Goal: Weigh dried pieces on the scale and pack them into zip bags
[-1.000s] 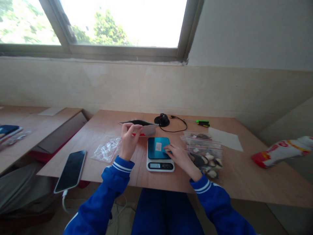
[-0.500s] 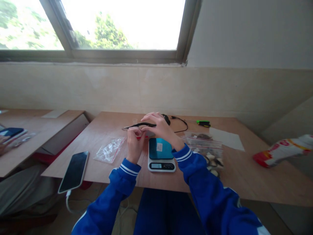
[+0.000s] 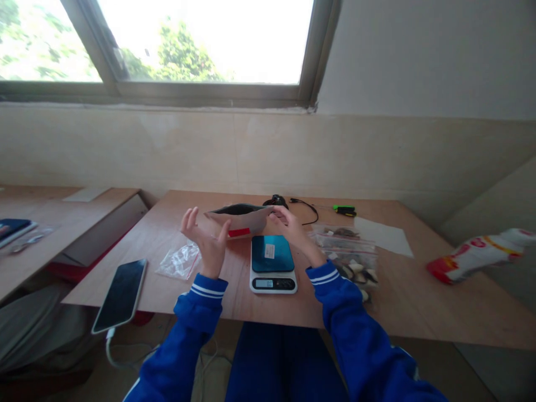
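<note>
A pale pouch (image 3: 251, 222) with a red patch and a dark inside stands behind the kitchen scale (image 3: 273, 263), its mouth gaping. My right hand (image 3: 291, 226) pinches the pouch at its right upper corner. Fingers spread and bent upward, my left hand (image 3: 208, 244) is in front of the pouch's left side and holds nothing; whether it touches the pouch I cannot tell. The scale has a blue top with a white label and a lit display. Beside my left wrist lies a clear zip bag (image 3: 179, 261) with clear contents.
To the right are zip bags of dark and pale pieces (image 3: 355, 268), a paper sheet (image 3: 385, 237) and a tilted bottle (image 3: 477, 255). A green-black tool (image 3: 344, 210) and a black cable (image 3: 307, 205) lie behind. A phone (image 3: 120, 293) overhangs the front edge.
My left hand has let go of what it pinched, opened and moved left. My right hand has shifted right, and the pouch now shows its front and wide mouth.
</note>
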Tool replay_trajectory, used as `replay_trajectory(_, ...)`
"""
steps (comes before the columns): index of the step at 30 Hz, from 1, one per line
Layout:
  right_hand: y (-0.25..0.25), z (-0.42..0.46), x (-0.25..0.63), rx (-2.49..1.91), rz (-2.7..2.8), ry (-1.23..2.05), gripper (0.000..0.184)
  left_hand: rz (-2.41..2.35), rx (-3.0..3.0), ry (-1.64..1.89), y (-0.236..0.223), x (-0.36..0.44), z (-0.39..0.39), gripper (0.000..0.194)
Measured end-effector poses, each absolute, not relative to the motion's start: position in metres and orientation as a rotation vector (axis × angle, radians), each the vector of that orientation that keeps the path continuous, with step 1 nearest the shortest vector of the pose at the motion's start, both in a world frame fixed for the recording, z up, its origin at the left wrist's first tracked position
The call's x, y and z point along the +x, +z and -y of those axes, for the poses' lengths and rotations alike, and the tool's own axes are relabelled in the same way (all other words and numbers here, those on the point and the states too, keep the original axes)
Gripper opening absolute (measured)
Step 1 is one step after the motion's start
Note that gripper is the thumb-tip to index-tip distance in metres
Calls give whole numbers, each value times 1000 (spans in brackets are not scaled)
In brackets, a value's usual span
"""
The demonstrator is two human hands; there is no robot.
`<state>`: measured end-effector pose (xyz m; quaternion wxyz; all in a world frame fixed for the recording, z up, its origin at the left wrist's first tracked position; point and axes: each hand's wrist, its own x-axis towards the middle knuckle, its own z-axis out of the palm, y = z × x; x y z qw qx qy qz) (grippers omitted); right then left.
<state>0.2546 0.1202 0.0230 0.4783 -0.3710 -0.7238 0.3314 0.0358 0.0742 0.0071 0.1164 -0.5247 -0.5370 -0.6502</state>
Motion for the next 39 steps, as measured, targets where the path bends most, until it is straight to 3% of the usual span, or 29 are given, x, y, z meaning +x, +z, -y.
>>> replay_trajectory(5, 10, -119, 237, -973, 1706, 687, 51, 1711, -2017, -2055, -7, 23, -87, 61)
replay_trajectory(14, 7, -114, 199, -852, 1853, 546, 51, 1711, -2097, -1904, 2, 52, -84, 54)
replay_trajectory(21, 0, -136, 214, -942, 1647, 666, 56, 1681, -2048, -2133, -4, 25, -93, 59)
replay_trajectory(26, 8, -130, 258, -1091, 1728, 598, 56, 1717, -2050, -2156, -7, 9, -103, 57)
replay_trajectory(32, -1, -75, 368, -1375, 1995, 363, 24, 1839, -2056, -2217, -25, 2, -114, 63)
replay_trajectory(39, -49, -32, 449, -1823, 2047, 37, 32, 2067, -1960, -2255, -52, 4, -111, 64)
